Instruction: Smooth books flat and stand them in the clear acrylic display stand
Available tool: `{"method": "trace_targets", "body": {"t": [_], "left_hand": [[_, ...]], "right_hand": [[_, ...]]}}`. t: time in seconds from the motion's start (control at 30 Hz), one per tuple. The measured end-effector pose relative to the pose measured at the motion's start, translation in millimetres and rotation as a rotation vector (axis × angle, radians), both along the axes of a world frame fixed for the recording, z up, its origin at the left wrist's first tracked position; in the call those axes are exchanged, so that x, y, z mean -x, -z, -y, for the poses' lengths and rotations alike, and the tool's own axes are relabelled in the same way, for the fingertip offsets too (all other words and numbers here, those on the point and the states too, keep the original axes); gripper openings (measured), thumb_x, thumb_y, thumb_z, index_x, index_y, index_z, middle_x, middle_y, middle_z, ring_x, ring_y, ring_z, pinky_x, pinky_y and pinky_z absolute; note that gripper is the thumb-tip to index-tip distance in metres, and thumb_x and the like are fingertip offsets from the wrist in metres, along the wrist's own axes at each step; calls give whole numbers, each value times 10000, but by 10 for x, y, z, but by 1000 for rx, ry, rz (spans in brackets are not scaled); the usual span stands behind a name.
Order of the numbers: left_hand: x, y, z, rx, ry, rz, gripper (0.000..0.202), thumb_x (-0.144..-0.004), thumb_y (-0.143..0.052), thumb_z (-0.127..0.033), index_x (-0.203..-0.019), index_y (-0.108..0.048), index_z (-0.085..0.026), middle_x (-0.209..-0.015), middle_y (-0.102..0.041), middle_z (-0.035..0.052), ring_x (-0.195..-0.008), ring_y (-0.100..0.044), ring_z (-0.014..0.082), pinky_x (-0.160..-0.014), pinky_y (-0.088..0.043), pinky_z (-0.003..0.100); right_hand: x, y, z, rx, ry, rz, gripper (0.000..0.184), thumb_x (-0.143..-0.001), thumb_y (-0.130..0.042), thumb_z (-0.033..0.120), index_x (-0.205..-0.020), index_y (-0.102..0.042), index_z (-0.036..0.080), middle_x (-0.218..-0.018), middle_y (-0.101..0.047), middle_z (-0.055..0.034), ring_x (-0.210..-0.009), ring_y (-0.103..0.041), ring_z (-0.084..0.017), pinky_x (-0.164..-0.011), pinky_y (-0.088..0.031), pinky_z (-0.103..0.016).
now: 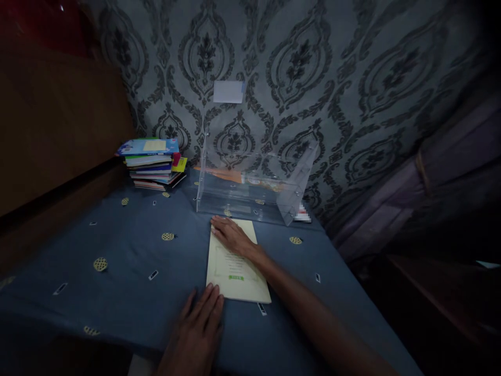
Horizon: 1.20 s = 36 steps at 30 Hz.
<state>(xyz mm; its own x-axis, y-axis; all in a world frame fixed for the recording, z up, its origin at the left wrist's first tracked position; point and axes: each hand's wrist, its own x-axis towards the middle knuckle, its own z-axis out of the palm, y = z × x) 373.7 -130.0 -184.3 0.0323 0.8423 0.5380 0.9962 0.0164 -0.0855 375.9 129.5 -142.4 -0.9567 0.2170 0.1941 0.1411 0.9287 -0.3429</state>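
A pale cream book (235,284) lies flat on the blue tablecloth, with printed lines and a small green mark on its upper face. My right hand (233,235) rests across its far end, palm down with the fingers stretched to the left. At the near left corner, my left hand (201,318) lies on the cloth, fingers extended and their tips by the book's edge. Just beyond the book stands a clear acrylic rack (250,193) with upright side panels. Neither hand grips anything.
A stack of books (152,164) sits at the back left of the table (129,292). Behind the rack is a patterned wall (258,57) bearing a white card-like rectangle (228,92). A brown wooden panel (58,125) borders the left side; a tied curtain (399,193) hangs at right.
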Motion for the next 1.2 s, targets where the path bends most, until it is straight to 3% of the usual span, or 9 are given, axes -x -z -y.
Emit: {"method": "trace_targets", "body": {"t": [0.4,0.7,0.9,1.07,1.2], "left_hand": [[-50,-109,-30,15,-13,72,390,-996,-321,-193,-1303,-552,-127,-1314,-633,123,-1234,-586,209,-1045,-457,404],[-63,-129,-43,46,-32,175,370,-985,-369,-209,-1302,-558,-171,-1295,-647,115,-1216,-602,223,-1065,-437,440],[-19,-200,-81,133,-21,204,348,-999,-399,-227,-1305,-557,-178,-1298,-646,107,-1206,-609,222,-1074,-427,444],[76,-310,-290,226,-110,272,320,-987,-415,-211,-1262,-573,-171,-1303,-636,126,-1240,-580,260,-1075,-408,501],[341,-420,-619,313,-162,295,305,-974,-432,-207,-1237,-577,-162,-1343,-600,149,-1267,-553,262,-1075,-406,474]], "right_hand": [[-112,96,-39,-32,17,-31,466,-1001,-409,321,-1418,-482,128,-1485,-467,-145,-1420,-378,-230,-1192,-282,-459],[-707,361,-444,-42,210,-138,483,-989,-396,346,-1371,-521,79,-1449,-494,-202,-1384,-433,-283,-1134,-369,-511],[-862,516,-530,50,241,-266,461,-975,-411,355,-1382,-530,174,-1443,-523,-133,-1359,-472,-255,-1119,-393,-512],[-821,527,-580,149,238,-281,475,-930,-467,384,-1335,-585,165,-1429,-533,-137,-1340,-493,-280,-1123,-386,-508],[-807,546,-601,153,235,-288,495,-923,-457,404,-1321,-595,143,-1424,-535,-147,-1344,-486,-289,-1131,-371,-516]]}}
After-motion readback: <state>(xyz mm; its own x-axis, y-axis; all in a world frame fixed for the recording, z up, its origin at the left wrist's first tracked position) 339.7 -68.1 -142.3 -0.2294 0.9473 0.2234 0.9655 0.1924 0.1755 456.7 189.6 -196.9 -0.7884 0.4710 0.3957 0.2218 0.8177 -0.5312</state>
